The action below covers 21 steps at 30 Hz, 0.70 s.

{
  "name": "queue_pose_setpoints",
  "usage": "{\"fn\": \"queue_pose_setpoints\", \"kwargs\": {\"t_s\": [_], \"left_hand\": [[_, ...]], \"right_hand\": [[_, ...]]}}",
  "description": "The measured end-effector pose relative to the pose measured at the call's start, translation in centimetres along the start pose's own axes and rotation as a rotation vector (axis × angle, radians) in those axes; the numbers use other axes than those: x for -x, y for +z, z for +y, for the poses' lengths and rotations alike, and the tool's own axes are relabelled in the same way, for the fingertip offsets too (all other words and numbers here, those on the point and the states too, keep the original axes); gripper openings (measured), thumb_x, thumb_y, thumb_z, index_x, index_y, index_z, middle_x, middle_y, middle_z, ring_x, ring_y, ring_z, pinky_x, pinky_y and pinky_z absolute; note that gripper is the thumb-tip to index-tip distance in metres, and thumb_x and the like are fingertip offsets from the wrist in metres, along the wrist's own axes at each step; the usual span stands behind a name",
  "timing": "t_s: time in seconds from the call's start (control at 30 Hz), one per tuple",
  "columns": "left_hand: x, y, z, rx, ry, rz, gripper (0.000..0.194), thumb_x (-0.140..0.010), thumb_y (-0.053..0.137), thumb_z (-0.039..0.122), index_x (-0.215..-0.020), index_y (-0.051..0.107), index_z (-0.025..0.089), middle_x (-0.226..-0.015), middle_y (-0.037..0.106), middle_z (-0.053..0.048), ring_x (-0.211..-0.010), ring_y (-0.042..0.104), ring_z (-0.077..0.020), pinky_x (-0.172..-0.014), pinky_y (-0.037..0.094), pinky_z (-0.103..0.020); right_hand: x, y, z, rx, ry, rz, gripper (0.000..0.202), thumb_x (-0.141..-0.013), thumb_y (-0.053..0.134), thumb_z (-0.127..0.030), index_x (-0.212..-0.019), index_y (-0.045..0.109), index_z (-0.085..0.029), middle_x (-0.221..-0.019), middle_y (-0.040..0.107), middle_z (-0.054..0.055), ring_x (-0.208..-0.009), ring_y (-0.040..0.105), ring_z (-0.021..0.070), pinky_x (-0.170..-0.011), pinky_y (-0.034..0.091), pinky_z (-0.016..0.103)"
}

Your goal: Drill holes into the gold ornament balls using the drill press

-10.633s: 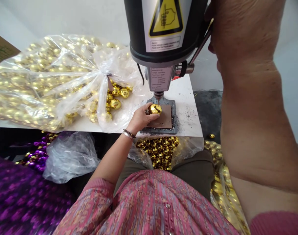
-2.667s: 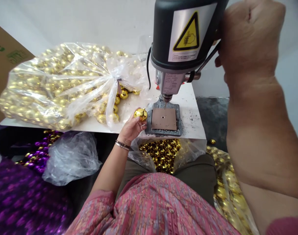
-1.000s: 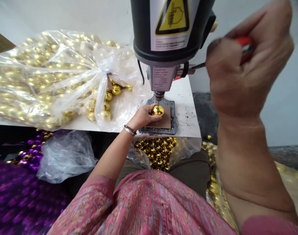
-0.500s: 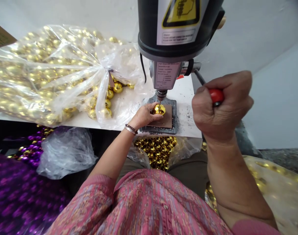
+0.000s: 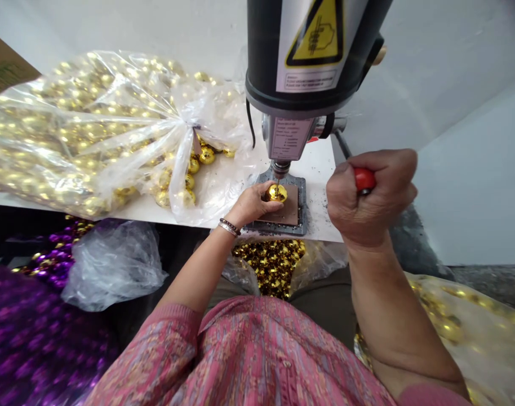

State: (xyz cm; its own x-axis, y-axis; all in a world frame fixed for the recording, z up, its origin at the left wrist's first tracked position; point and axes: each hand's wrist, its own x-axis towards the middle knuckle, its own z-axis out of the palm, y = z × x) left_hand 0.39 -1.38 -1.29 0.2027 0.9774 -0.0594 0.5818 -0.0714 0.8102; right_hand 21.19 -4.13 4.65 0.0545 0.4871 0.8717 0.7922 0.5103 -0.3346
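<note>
On the base of a drill press, my left hand grips a shiny gold ball between thumb and fingers. The ball rests on a brown board, and the thin drill bit meets its top. How deep the bit sits I cannot tell. My right hand is wrapped round the lever of the press, whose red knob pokes out of the fist.
A big clear bag of gold balls lies on the white table at left. Below the table edge, gold pieces fill an opened plastic bag. Purple balls stand at lower left, another bag of gold balls at lower right.
My right fist has come down and slightly left with the lever. My left hand still holds the ball under the bit. The whole view has shifted a little.
</note>
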Motion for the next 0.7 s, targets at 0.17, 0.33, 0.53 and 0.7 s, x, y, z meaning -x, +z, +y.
{"fn": "queue_pose_setpoints", "kwargs": {"t_s": [0.17, 0.33, 0.53, 0.7], "left_hand": [[0.1, 0.2, -0.1, 0.016, 0.016, 0.007, 0.051, -0.079, 0.083, 0.024, -0.129, 0.076, 0.017, -0.109, 0.079, -0.003, -0.099, 0.070, -0.0199, -0.093, 0.055, -0.029], [0.1, 0.4, -0.3, 0.042, 0.039, -0.003, 0.042, -0.081, 0.081, 0.026, -0.122, 0.076, 0.017, -0.104, 0.079, -0.002, -0.094, 0.070, -0.0186, -0.087, 0.054, -0.028], [0.0, 0.7, -0.7, -0.019, 0.037, 0.029, 0.042, -0.078, 0.083, 0.027, -0.119, 0.076, 0.019, -0.104, 0.078, -0.002, -0.096, 0.069, -0.0204, -0.091, 0.054, -0.031], [0.1, 0.8, -0.8, 0.002, 0.032, 0.032, 0.039, -0.079, 0.083, 0.028, -0.116, 0.077, 0.021, -0.103, 0.078, -0.003, -0.097, 0.070, -0.0215, -0.090, 0.055, -0.031]], "right_hand": [[0.6, 0.9, 0.5, -0.025, -0.047, 0.085, 0.019, -0.099, 0.049, -0.040, -0.097, 0.059, -0.024, -0.081, 0.055, 0.002, -0.077, 0.058, 0.0106, -0.074, 0.050, 0.028], [1.1, 1.9, 0.6, 0.019, -0.061, 0.185, 0.019, -0.099, 0.048, -0.041, -0.095, 0.056, -0.024, -0.078, 0.055, 0.001, -0.073, 0.057, 0.0103, -0.071, 0.048, 0.028], [1.6, 2.9, 1.1, -0.096, -0.113, 0.237, 0.007, -0.097, 0.050, -0.030, -0.101, 0.055, -0.026, -0.080, 0.053, 0.001, -0.074, 0.055, 0.0101, -0.073, 0.047, 0.028], [1.8, 3.5, 1.4, -0.174, -0.173, 0.273, 0.009, -0.096, 0.050, -0.024, -0.103, 0.055, -0.026, -0.082, 0.054, 0.000, -0.076, 0.056, 0.0097, -0.073, 0.047, 0.027]]}}
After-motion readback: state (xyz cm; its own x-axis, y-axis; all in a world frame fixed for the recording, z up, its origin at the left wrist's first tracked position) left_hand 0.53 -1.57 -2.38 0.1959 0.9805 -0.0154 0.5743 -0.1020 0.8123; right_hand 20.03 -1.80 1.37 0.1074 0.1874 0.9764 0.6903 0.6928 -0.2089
